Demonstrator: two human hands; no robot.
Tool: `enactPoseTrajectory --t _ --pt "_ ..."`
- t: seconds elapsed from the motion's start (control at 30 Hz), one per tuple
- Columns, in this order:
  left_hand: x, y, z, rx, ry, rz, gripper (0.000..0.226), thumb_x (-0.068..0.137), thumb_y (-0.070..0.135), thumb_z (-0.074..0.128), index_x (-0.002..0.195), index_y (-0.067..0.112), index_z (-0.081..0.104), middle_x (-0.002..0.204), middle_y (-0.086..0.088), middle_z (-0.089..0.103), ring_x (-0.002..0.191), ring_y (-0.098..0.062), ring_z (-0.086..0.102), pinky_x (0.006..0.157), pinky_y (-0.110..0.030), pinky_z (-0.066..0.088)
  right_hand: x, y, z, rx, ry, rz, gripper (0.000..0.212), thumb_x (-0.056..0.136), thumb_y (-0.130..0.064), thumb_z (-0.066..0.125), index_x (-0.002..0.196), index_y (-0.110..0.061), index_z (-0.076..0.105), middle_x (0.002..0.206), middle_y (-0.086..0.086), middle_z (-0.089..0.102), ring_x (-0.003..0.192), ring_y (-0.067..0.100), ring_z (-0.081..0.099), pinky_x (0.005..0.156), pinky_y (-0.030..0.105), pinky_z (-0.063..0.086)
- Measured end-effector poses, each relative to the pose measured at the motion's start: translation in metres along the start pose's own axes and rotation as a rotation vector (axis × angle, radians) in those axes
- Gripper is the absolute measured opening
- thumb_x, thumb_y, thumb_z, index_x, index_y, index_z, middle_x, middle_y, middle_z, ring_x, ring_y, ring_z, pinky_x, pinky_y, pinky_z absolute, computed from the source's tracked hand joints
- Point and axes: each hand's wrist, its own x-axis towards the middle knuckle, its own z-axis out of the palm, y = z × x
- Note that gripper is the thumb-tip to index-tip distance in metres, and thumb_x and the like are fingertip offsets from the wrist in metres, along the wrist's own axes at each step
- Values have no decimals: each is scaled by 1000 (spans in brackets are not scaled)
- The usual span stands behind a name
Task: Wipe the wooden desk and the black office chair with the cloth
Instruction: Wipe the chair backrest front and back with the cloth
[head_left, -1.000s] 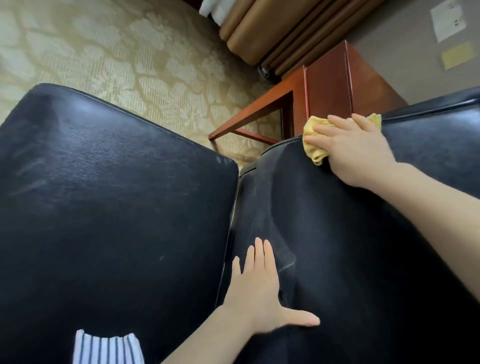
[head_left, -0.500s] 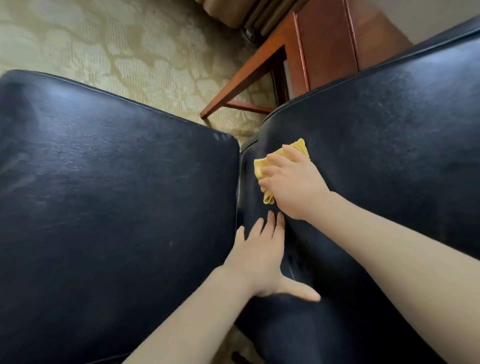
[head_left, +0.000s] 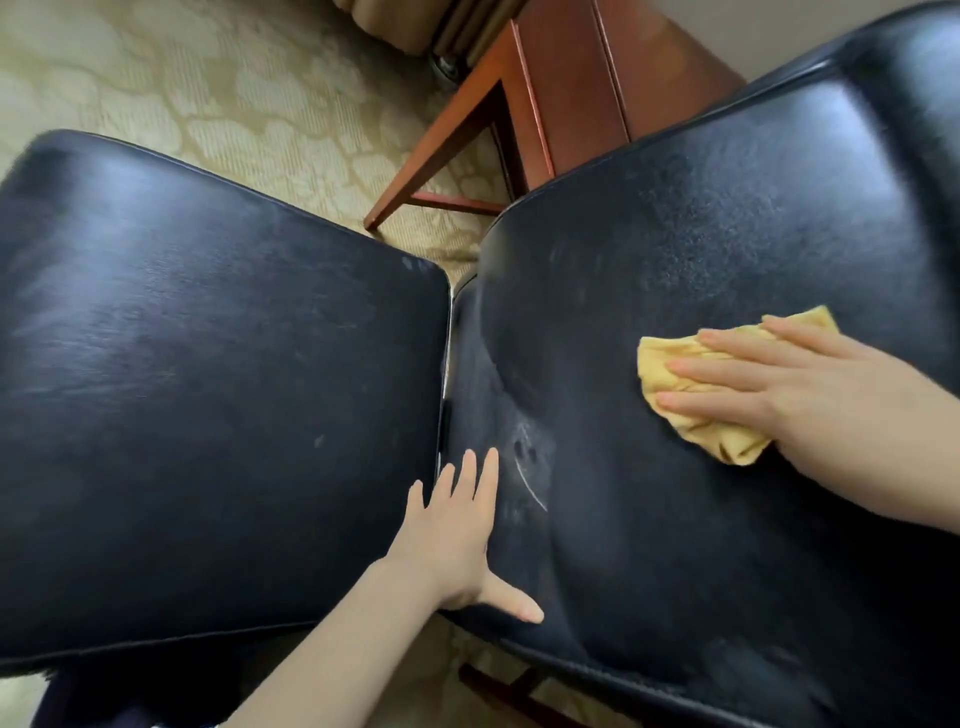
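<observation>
Yellow cloth (head_left: 727, 446) sits right of centre in the frame, bunched and pinned flat under the right hand (head_left: 810, 395). The fingers are straight and close together and press it down, not curled round it; cloth edges stick out past the fingertips on the left, below the palm, and at the top right. The cloth lies on the right pad (head_left: 727, 208) of the black office chair (head_left: 675, 561), about mid-height, well away from the pad's left edge. Left hand (head_left: 457, 540) is at lower centre, flat on the same pad just beside the seam with the left pad (head_left: 208, 389), fingers straight and slightly fanned, thumb spread out to the right, holding nothing. A pale curved scuff (head_left: 530, 483) shows just right of the left fingertips, between the two hands. Both pads are glossy, with faint smears. The wooden desk (head_left: 566, 88) is at upper centre behind the right pad, one leg running down to the patterned beige carpet (head_left: 234, 88) that fills the upper left. Tan upholstery (head_left: 395, 21) at the top edge has a small wheel (head_left: 447, 65) under it. A dark frame bar (head_left: 498, 686) shows below the pads at bottom centre. Nothing lies on the pad between cloth and seam.
</observation>
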Motion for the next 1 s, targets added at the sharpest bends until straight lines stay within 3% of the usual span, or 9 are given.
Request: enactPoseTrajectory --t 0.1,0.2,0.37,0.5,0.6,0.77,0.87,1.0 --pt "-9 4 7 -35 37 -7 140 62 73 67 146 14 -28 157 -7 -22 146 -26 -14 118 -49 -3 5 21 0 -62 5 1 73 62 1 49 125 -36 51 129 -5 60 120 24 54 101 39 35" --pt "-13 4 14 -121 29 14 135 65 69 70 147 17 -25 159 1 -20 147 -25 -11 119 -48 -3 31 27 -1 -65 41 64 80 53 16 63 121 -26 63 126 3 62 112 35 60 90 54 44" --pt "-11 -7 30 -242 68 49 132 66 64 73 148 24 -22 160 9 -11 148 -23 -3 119 -46 5 93 17 0 -3 18 327 55 82 -1 53 129 -30 53 135 -4 48 133 27 30 106 44 16" --pt "-7 -12 37 -343 90 70 132 63 62 76 147 33 -22 159 15 -3 147 -21 5 118 -45 15 139 -8 17 -32 -45 382 45 89 -18 52 131 -31 48 142 -6 39 139 26 19 112 45 8" --pt "-3 -21 39 -326 111 90 131 62 64 75 146 37 -21 158 18 0 146 -20 9 117 -44 19 159 -36 28 -56 -104 324 40 89 -27 50 129 -30 51 140 -6 42 137 26 23 113 46 9" --pt "0 -21 34 -193 84 90 127 66 67 69 146 34 -23 156 18 -19 148 -23 -2 118 -50 8 150 -108 57 -53 -272 76 35 92 -32 43 124 -25 55 132 -6 49 130 25 33 112 47 15" --pt "3 -19 30 -139 83 78 127 67 69 67 147 32 -24 156 17 -20 148 -24 -4 117 -52 5 125 -133 55 25 -306 71 33 97 -30 39 126 -24 54 136 -3 48 132 25 31 113 47 10" --pt "1 -21 36 -128 114 56 125 67 70 66 148 31 -22 158 14 -17 148 -21 0 118 -51 8 80 -157 44 111 -256 72 32 85 -31 53 112 -19 66 118 1 61 121 29 45 112 47 17"
